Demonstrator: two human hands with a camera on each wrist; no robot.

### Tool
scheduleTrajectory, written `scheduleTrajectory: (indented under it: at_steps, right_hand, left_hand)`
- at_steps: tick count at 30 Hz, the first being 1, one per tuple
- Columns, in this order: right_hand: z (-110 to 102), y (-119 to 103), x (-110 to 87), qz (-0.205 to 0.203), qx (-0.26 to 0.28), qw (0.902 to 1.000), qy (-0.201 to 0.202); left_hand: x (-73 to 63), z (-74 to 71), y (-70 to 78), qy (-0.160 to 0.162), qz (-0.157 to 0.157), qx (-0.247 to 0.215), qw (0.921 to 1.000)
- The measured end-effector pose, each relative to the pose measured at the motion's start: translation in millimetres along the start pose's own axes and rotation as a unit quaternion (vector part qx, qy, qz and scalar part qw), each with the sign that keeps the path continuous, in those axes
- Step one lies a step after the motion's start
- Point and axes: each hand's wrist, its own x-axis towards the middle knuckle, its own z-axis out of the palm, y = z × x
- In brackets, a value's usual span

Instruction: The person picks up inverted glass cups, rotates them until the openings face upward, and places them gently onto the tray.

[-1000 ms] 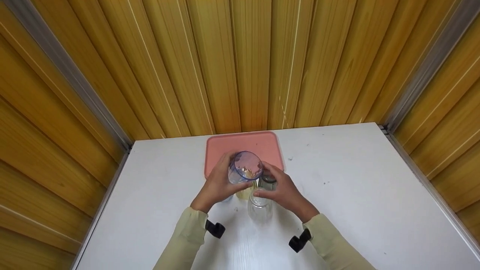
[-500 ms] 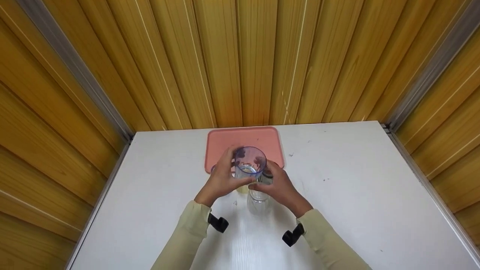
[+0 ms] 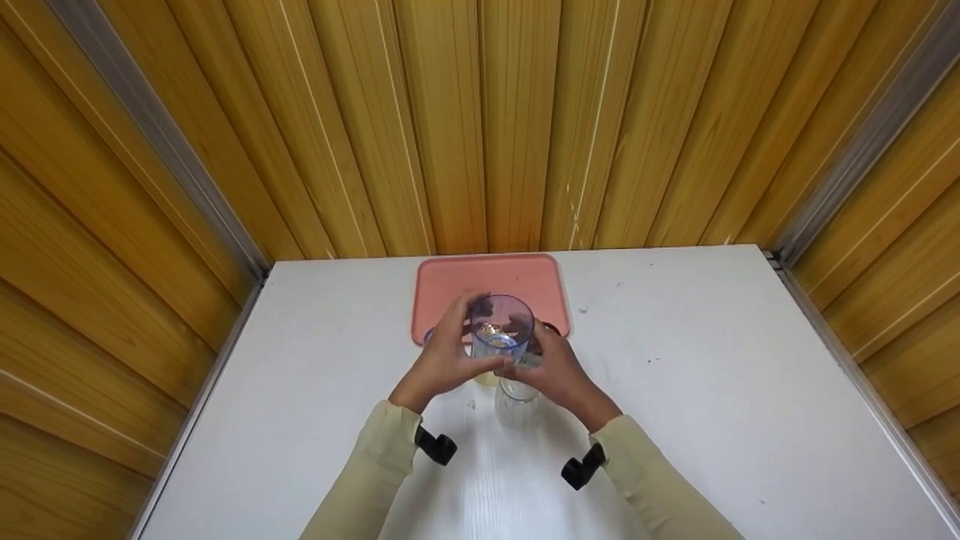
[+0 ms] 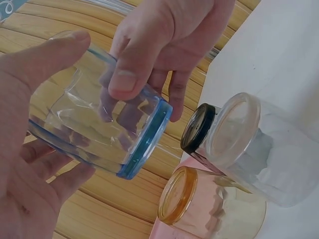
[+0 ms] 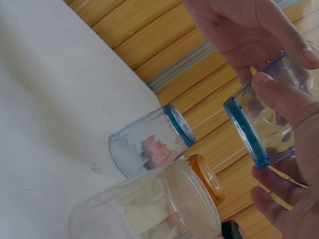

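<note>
Both hands hold a clear blue-tinted drinking glass (image 3: 501, 322) above the table, its thin rim upward and its thick blue bottom (image 4: 147, 142) downward. My left hand (image 3: 442, 360) curls round its left side, thumb on the near side. On the opposite side my right hand (image 3: 556, 367) grips it, thumb (image 5: 281, 94) near the bottom. Just below stand other glasses, thick coloured bottoms up: a colourless one (image 4: 269, 149), a yellow one (image 4: 214, 204), a dark one (image 4: 202, 129) and a blue one (image 5: 152, 142). In the head view the hands partly hide them.
A pink tray (image 3: 487, 274) lies on the white table (image 3: 675, 390) behind the hands, against the table's far edge. Yellow wood-patterned panels (image 3: 480, 127) wall the back and sides. Black cameras (image 3: 436, 445) are strapped to the wrists.
The held glass has tipped so that the head view now looks down through its mouth to the bottom. Over the last half second the hands barely shift.
</note>
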Motion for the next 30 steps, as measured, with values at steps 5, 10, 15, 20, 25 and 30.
scheduleTrajectory:
  at_steps: [5, 10, 15, 20, 25, 30]
  right_hand:
    - [-0.4, -0.6, -0.4, -0.005, 0.011, 0.9999, 0.001]
    - [-1.0, 1.7, -0.4, 0.005, 0.003, 1.0, 0.0]
    - [-2.7, 1.0, 0.3, 0.011, -0.004, 0.9999, -0.006]
    - [-4.6, 0.6, 1.2, 0.001, -0.002, 1.0, -0.007]
    - [-5.2, 0.8, 1.3, -0.001, -0.009, 0.9999, -0.005]
    - [-5.6, 0.8, 0.8, -0.003, -0.018, 0.9998, -0.001]
  left_hand:
    - [-0.9, -1.9, 0.5, 0.0, 0.003, 0.022, 0.9997]
    - [-0.9, -6.7, 3.0, -0.016, -0.007, 0.041, 0.999]
    - [1.7, -14.9, 7.3, -0.045, -0.002, 0.082, 0.9956]
    - [6.1, -23.3, 16.0, -0.069, 0.02, 0.155, 0.9854]
    - [10.4, -29.2, 24.5, -0.09, 0.046, 0.2, 0.9747]
    - [14.0, -33.1, 32.2, -0.111, 0.051, 0.225, 0.9667]
